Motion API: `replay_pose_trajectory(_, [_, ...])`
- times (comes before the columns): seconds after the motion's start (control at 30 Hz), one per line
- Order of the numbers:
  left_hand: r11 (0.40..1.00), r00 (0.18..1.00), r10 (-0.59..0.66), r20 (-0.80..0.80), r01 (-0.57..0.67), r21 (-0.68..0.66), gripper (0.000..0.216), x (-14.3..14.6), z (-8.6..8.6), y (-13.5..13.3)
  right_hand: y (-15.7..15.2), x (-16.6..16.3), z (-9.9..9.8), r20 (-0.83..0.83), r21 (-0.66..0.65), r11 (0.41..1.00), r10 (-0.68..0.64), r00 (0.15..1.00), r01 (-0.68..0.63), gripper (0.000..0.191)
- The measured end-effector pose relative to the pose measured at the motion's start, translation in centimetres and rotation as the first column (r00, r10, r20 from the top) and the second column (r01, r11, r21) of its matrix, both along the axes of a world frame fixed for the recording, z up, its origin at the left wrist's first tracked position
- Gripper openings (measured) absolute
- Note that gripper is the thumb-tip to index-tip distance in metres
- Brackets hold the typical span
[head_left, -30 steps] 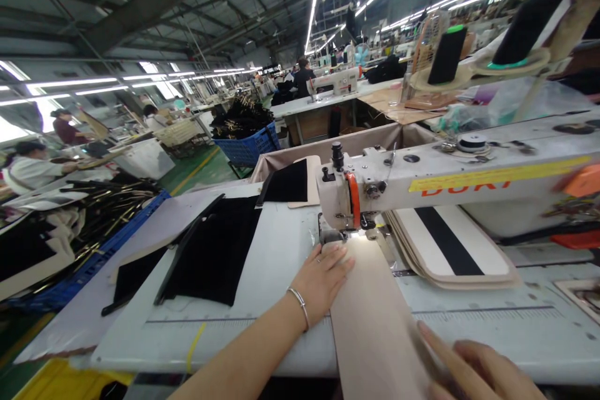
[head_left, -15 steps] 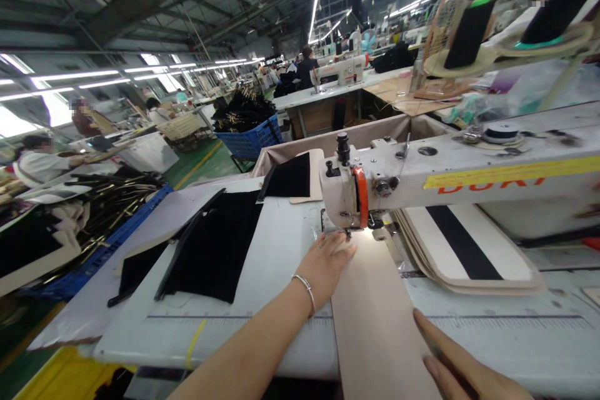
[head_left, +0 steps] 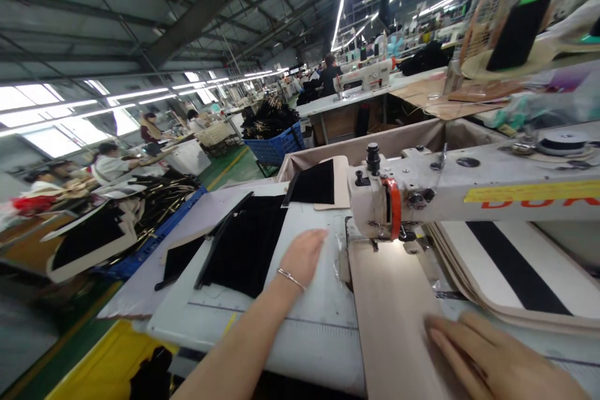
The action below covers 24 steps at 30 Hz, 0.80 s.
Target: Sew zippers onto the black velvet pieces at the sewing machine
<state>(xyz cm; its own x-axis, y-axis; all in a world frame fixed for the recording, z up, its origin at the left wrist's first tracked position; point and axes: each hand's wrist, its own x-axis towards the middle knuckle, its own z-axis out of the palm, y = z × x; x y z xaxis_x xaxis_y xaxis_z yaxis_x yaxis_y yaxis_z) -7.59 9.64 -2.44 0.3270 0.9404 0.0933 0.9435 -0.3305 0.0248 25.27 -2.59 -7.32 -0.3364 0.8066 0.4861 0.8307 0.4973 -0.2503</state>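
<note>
A long beige strip of material (head_left: 389, 306) lies on the white sewing table (head_left: 309, 331) and runs under the head of a white industrial sewing machine (head_left: 450, 194). My right hand (head_left: 497, 356) lies flat on the strip's near end, fingers stretched out. My left hand (head_left: 302, 256), with a thin bracelet at the wrist, is open with fingers together, off the strip and over the bare table. It sits between the strip and a stack of black fabric pieces (head_left: 248, 244).
Beige panels with a black stripe (head_left: 515, 269) are stacked under the machine arm at the right. A black piece on a beige backing (head_left: 321, 184) lies at the table's far edge. Blue crates of dark parts (head_left: 154, 212) stand left, where other people work at benches.
My left hand has left the strip near the needle and moved left towards the black fabric. The view has swung left, and my right hand shows further up on the strip.
</note>
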Motion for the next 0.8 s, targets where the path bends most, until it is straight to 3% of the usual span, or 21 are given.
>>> replay_pose_trajectory(0.07, [0.963, 0.96, 0.269, -0.074, -0.266, 0.053, 0.04, -4.3, 1.2, 0.6, 2.5, -1.8, 1.7, 0.118, 0.032, 0.995, 0.094, 0.988, -0.099, 0.029])
replay_pose_trajectory(0.13, [0.924, 0.917, 0.383, -0.112, -0.379, 0.05, 0.042, -7.7, 2.1, 1.0, 4.4, -3.4, 2.7, 0.157, 0.055, 0.993, 0.09, 0.983, -0.1, 0.032])
replay_pose_trajectory(0.23, [0.913, 0.902, 0.404, -0.149, -0.407, 0.011, 0.036, -10.3, 2.3, 1.5, 5.9, -4.5, 2.9, 0.151, 0.039, 0.995, 0.088, 0.985, -0.095, 0.038])
replay_pose_trajectory(0.4, [0.908, 0.89, 0.404, -0.211, -0.418, -0.024, 0.036, -10.5, 2.4, 2.6, 5.7, -4.2, 2.4, 0.137, -0.029, 0.996, 0.089, 0.987, -0.085, 0.042])
replay_pose_trajectory(0.53, [0.902, 0.872, 0.416, -0.257, -0.431, -0.001, 0.046, -10.1, 5.1, 2.5, 5.5, -4.3, 2.9, 0.102, -0.056, 0.994, 0.095, 0.99, -0.089, 0.042])
replay_pose_trajectory(0.67, [0.936, 0.928, 0.348, -0.136, -0.352, -0.009, 0.055, -7.7, 8.0, 0.3, 5.7, -4.8, 3.5, 0.089, -0.082, 0.993, 0.09, 0.992, -0.083, 0.042])
replay_pose_trajectory(0.73, [0.972, 0.98, 0.199, 0.012, -0.196, -0.131, 0.043, -5.5, 7.4, -1.0, 5.9, -5.1, 3.8, 0.087, -0.082, 0.995, 0.064, 0.994, -0.057, 0.04])
replay_pose_trajectory(0.8, [0.979, 0.992, 0.044, 0.122, -0.019, -0.202, 0.036, -3.3, 5.3, -1.6, 6.0, -5.3, 4.0, 0.087, -0.077, 0.996, 0.043, 0.995, -0.037, 0.038])
